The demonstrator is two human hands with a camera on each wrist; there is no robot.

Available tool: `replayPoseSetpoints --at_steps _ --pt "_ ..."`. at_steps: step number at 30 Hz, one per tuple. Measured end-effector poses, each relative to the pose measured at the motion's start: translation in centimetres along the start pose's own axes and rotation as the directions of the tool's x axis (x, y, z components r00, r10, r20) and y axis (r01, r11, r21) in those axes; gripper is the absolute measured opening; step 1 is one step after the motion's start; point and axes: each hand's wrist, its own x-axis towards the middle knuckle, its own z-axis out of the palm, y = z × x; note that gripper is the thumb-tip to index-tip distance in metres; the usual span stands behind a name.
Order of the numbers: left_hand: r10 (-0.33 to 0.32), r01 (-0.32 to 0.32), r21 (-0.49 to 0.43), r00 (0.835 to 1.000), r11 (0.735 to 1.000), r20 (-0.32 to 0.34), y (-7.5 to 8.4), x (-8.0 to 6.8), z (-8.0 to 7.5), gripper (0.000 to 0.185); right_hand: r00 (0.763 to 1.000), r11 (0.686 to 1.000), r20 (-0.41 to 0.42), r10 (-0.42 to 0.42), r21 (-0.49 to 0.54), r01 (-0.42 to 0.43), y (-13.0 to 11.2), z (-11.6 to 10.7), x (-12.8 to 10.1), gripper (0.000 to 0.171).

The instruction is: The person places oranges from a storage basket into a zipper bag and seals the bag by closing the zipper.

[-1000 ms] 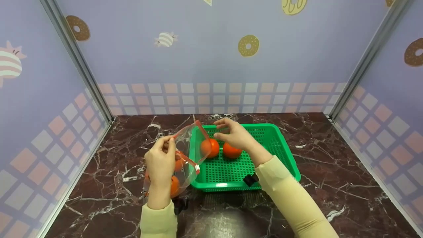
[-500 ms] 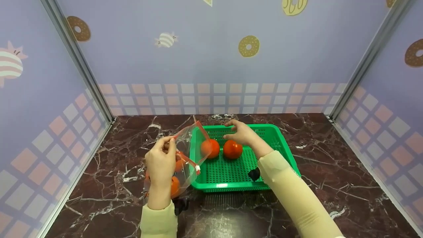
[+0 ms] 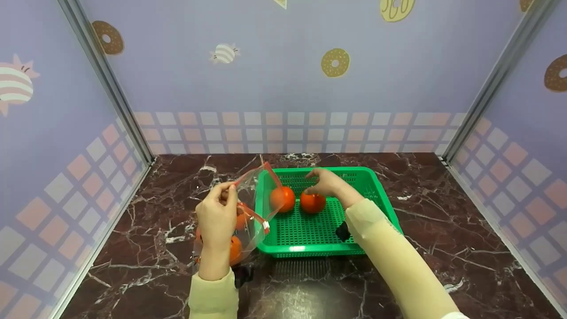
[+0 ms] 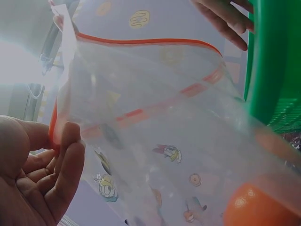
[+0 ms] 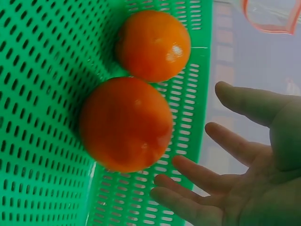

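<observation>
The left hand (image 3: 216,217) pinches the rim of the bag (image 3: 250,208) between thumb and fingers, holding its red-edged mouth open and tipped toward the basket (image 3: 381,201). Below that pinch, inside the clear film, orange fruit already lies (two, as far as the head view lets me count; the left wrist view shows one at the bottom (image 4: 256,207)). Just beyond the bag's mouth, past the basket's near wall, two more fruits sit side by side on the green mesh, close to touching: the left fruit (image 3: 282,198) and the right fruit (image 3: 312,202). The right hand (image 3: 328,182) hovers over the right fruit with fingers spread and loosely bent, holding nothing; in the right wrist view its fingertips (image 5: 162,186) stand just clear of the skin.

By my reading the step in hand is the reach for the next fruit to bag. The next move would call for closing the fingers round the right fruit, lifting it over the basket wall, and carrying it leftward to the open mouth, which the left hand must keep wide.
</observation>
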Motion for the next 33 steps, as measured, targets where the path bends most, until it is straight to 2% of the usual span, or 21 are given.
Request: replayPoseSetpoints --at_steps 9,16,23,29,33 --pt "-0.003 0.003 -0.004 1.0 1.0 0.0 -0.1 0.0 0.0 0.014 0.997 0.995 0.037 0.062 -0.086 -0.058 0.8 1.0 0.7 0.06" --pt "0.005 -0.005 -0.005 1.0 1.0 -0.003 -0.1 0.0 0.0 0.014 0.994 0.991 0.044 0.105 -0.088 -0.1 1.6 1.6 1.2 0.065" --pt "0.005 -0.005 0.009 1.0 1.0 -0.006 -0.2 -0.1 0.1 0.013 0.982 0.985 0.075 0.171 -0.015 -0.17 2.1 2.2 1.4 0.068" --pt "0.006 -0.006 0.014 1.0 1.0 -0.007 -0.2 0.0 0.2 0.013 0.98 0.982 0.109 0.168 0.071 -0.176 2.3 2.3 1.3 0.063" --pt "0.005 -0.005 0.013 1.0 1.0 -0.011 -0.2 0.0 0.2 0.013 0.984 0.984 0.099 0.15 0.077 -0.158 2.4 2.2 1.3 0.062"
